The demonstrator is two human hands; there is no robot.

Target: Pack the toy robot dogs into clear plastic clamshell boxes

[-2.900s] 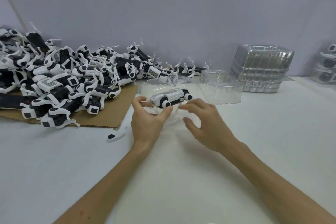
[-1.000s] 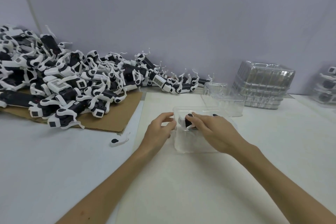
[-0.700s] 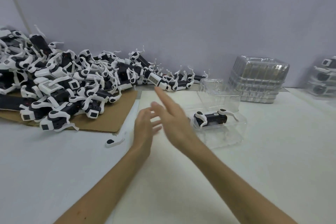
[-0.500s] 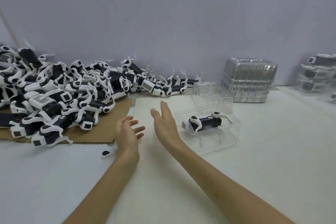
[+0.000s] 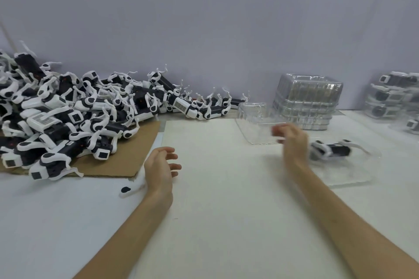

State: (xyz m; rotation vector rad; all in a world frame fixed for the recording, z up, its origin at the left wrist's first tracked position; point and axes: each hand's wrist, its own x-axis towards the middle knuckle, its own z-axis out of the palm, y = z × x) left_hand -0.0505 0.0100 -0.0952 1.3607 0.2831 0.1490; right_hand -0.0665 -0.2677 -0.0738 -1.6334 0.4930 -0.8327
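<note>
Box [image 5: 254, 120] just ahead of right hand [image 5: 293, 140] — grip blurred, cannot tell; left hand [image 5: 161, 165] loosely spread. Pinch rim — walls likely flex.

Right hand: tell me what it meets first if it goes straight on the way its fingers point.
Probably the empty clear clamshell box: the blurred fingers of the right hand point up-left at its near rim. Depth is unclear, so contact cannot be told.

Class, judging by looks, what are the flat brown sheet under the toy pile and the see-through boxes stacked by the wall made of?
Flat brown sheet: likely cardboard, matte, plain cut edge. Stacked see-through boxes: likely thin clear plastic, glossy, ribbed, glinting.
</note>
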